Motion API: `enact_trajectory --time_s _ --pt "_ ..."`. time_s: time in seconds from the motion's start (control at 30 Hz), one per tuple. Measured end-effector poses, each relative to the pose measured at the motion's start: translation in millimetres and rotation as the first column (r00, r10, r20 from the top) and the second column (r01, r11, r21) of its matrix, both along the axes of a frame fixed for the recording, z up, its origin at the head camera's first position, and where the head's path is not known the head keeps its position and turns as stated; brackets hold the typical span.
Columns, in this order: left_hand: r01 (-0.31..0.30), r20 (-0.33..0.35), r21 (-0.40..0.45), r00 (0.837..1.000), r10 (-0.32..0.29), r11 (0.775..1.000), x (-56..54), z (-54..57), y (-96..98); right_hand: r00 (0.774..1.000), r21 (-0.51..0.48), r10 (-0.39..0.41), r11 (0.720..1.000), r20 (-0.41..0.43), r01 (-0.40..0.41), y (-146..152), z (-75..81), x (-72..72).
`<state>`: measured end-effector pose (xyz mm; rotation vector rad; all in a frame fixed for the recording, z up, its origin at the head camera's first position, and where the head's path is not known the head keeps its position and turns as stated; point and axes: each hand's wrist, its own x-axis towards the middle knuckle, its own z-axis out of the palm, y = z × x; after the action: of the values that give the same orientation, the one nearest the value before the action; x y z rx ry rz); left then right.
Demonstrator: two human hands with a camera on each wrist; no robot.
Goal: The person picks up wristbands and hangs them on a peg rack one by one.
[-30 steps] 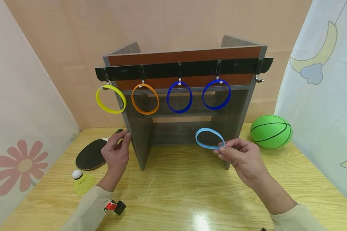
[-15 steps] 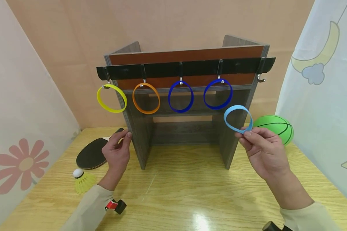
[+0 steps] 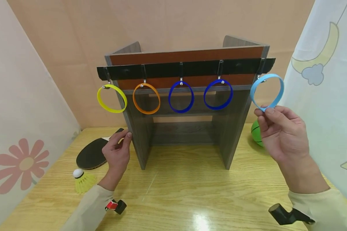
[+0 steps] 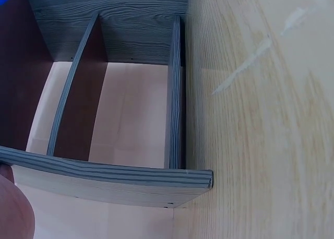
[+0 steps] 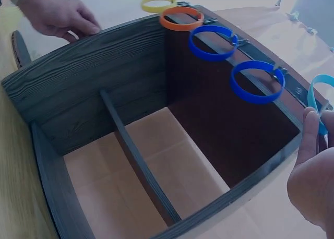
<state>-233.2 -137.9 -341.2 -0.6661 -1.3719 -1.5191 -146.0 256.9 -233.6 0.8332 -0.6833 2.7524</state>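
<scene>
My right hand (image 3: pixel 289 134) pinches a light blue wristband (image 3: pixel 281 91) by its bottom, between thumb and fingers. The band's upper part overlaps the rightmost hook (image 3: pixel 259 77) on the black strip (image 3: pixel 200 68). With thumb and fingertips, my left hand (image 3: pixel 117 152) holds the left side edge of the grey wooden shelf (image 3: pixel 138 141); in the right wrist view that hand (image 5: pixel 65 20) is at the panel's edge. Along the strip hang a yellow wristband (image 3: pixel 103 106), an orange wristband (image 3: pixel 135 104) and two dark blue wristbands, one in the middle (image 3: pixel 169 102) and one farther right (image 3: pixel 205 99).
A black table tennis paddle (image 3: pixel 89 155) lies left of the shelf, partly behind my left hand. Nearer me is a yellow shuttlecock (image 3: pixel 84 183). A green ball (image 3: pixel 256 134) sits at the right, largely hidden by my right hand. Cloth hangs behind and on both sides.
My right hand has carried the light blue wristband up and to the right, from in front of the shelf's lower part to the rightmost hook. The left hand has stayed put.
</scene>
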Motion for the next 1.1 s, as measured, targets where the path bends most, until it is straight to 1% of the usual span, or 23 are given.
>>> enact_trajectory --time_s 0.23,0.5,0.7,0.93,1.0,1.1 --pt "0.001 0.005 0.001 1.0 -0.001 1.0 0.1 -1.8 -0.7 0.999 0.008 0.004 1.0 0.037 -0.004 7.2 3.7 -5.3" --pt "0.017 0.007 0.01 1.0 -0.017 1.0 0.5 -2.5 -0.6 0.996 0.007 0.02 1.0 0.082 -0.021 8.1 0.7 -11.8" --pt "0.029 0.007 0.012 1.0 -0.029 1.0 0.3 -1.7 -0.2 0.994 0.033 0.019 0.999 0.11 -0.023 5.8 -2.7 -13.7" --pt "0.011 0.011 0.007 1.0 -0.011 1.0 -0.1 -0.7 -0.3 0.992 0.079 -0.029 0.997 0.126 0.02 4.5 -5.6 -14.0" --pt "0.012 0.008 0.009 1.0 -0.012 1.0 -0.6 -1.2 -0.5 0.991 0.088 -0.034 0.996 0.126 0.023 3.9 -6.2 -14.6" --pt "0.018 0.005 0.011 1.0 -0.018 1.0 -1.0 -2.1 -0.8 0.988 0.094 -0.068 0.994 0.136 0.056 1.6 -7.6 -14.9"
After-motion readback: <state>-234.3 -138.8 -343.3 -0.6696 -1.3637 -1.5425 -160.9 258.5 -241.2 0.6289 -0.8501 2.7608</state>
